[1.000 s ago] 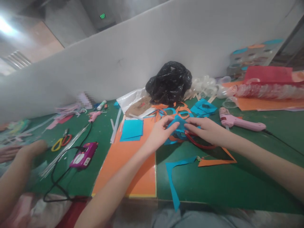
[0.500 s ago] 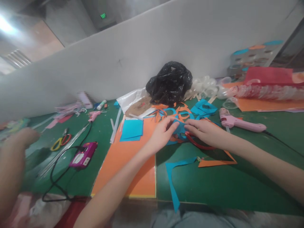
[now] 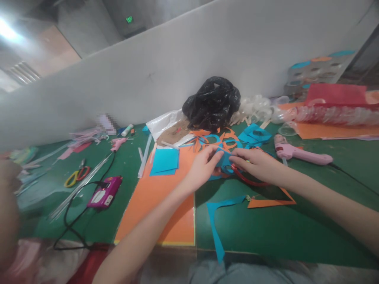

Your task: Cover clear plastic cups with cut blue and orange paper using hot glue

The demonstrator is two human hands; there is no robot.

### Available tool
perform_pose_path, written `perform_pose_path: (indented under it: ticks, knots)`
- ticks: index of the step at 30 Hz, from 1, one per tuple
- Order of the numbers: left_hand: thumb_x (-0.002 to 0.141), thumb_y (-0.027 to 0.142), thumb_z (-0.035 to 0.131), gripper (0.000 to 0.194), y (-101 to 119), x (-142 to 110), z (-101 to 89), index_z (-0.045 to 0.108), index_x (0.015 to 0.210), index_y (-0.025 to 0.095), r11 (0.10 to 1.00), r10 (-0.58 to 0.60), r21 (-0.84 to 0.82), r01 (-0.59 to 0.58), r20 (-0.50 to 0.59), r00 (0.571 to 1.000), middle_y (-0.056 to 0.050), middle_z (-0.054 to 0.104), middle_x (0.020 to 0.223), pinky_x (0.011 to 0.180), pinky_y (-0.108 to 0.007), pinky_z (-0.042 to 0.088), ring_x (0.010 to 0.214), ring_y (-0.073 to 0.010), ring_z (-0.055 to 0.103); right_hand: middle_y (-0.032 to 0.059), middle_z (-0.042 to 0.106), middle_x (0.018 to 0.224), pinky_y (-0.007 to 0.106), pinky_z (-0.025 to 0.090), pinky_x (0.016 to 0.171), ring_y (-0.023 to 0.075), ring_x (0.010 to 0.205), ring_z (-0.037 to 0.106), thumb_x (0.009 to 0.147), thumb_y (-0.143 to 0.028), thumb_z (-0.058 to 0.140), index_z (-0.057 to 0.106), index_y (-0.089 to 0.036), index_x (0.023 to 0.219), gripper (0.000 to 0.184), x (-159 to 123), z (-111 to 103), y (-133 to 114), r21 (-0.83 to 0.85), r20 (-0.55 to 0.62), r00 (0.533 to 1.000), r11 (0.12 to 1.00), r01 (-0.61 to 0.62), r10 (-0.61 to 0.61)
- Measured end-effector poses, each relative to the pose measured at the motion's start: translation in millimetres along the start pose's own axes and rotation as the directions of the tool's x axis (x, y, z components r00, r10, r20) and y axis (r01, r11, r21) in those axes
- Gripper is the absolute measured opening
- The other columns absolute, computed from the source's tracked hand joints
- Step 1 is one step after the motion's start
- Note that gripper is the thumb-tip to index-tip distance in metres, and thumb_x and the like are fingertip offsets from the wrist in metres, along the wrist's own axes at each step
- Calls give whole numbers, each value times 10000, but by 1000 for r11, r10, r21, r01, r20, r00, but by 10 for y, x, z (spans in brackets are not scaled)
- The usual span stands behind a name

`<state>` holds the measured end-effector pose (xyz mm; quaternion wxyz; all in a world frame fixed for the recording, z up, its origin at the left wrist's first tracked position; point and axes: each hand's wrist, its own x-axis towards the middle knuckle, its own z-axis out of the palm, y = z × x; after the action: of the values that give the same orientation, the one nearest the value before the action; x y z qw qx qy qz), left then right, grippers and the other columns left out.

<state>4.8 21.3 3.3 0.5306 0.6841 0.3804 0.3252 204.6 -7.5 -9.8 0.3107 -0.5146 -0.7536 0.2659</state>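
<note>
A small piece of blue paper [image 3: 225, 158] is pinched between my two hands above the cut scraps. My left hand [image 3: 203, 163] grips its left side with thumb and fingers. On the other side my right hand [image 3: 254, 162] has its thumb and fingers closed on the paper's right edge. Beneath the right palm shows a red loop handle [image 3: 250, 181], like that of scissors; whether the hand touches it I cannot tell. Square blue sheets [image 3: 164, 161] lie on a large orange sheet [image 3: 166, 209] left of my hands. Blue and orange offcuts [image 3: 229, 138] lie just beyond them.
A pink glue gun [image 3: 304, 154] lies at right, a black plastic bag [image 3: 212, 103] at the back. Leftwards are a purple power strip [image 3: 105, 192] with a cable, and scissors [image 3: 77, 176]. A blue offcut [image 3: 215, 232] overhangs the front edge. Another person's arm [image 3: 8, 205] is at far left.
The blue paper between my hands has tilted slightly, and my hands have barely moved. The other person's arm at the far left has drawn further left.
</note>
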Motion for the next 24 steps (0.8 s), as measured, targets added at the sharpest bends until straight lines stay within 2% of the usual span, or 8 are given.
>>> perform_pose_path:
  ticks: [6,17,24]
  knots:
    - [975,424,545,232,15,-4,8,579,964,195,1000,-3,8,3,-2,1000,44,562,732,511,-194,470,541,-73,538,-35,517,588,303,392,621,159,589,502,944,-541,466,533,-245,704,387,5,-2,11,88,20,999,996,-32,30]
    - [975,407,540,220,-2,-1,13,599,966,196,1000,-5,29,5,-16,1000,36,591,765,572,-211,510,576,-79,571,-34,520,598,292,398,590,145,580,487,928,-617,496,550,-237,698,448,12,-35,1,200,95,993,977,-81,63]
    - [973,423,543,232,-21,-4,5,585,960,196,1000,4,20,-4,-10,1000,40,584,751,567,-211,504,567,-80,577,-33,513,607,286,385,573,140,579,476,907,-644,536,553,-232,697,462,7,-42,20,224,103,991,969,-108,87]
